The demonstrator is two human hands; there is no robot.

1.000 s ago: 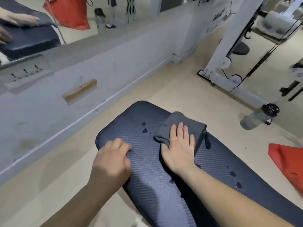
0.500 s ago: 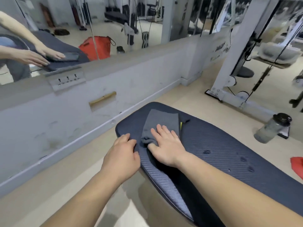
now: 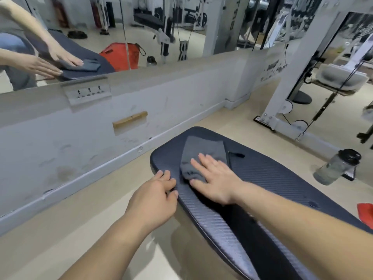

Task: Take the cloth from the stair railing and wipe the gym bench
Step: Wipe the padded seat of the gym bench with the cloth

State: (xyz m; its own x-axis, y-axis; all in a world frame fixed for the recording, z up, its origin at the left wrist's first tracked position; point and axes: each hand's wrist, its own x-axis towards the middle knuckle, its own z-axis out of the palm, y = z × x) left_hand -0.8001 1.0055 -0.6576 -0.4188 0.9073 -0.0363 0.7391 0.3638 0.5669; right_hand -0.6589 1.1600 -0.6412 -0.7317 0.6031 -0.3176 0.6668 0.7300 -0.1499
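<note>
My flat right hand [image 3: 218, 182] is pressing the grey cloth [image 3: 201, 154] onto the gym bench [image 3: 272, 178]; my left hand [image 3: 155, 199], fingers relaxed, is touching its edge.

My right hand [image 3: 217, 181] covers the near end of the grey cloth [image 3: 201, 152]. My forearm [image 3: 292, 223] hides a strip of the bench pad [image 3: 272, 178], which runs off the bottom-right corner. The right edge cuts off a red thing [image 3: 366, 214]. The wall lettering [image 3: 272, 69] is too blurred to read.

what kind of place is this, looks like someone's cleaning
Most likely a gym: a padded bench being wiped, a white cable machine beside it, and a wall mirror reflecting more exercise equipment.
</note>
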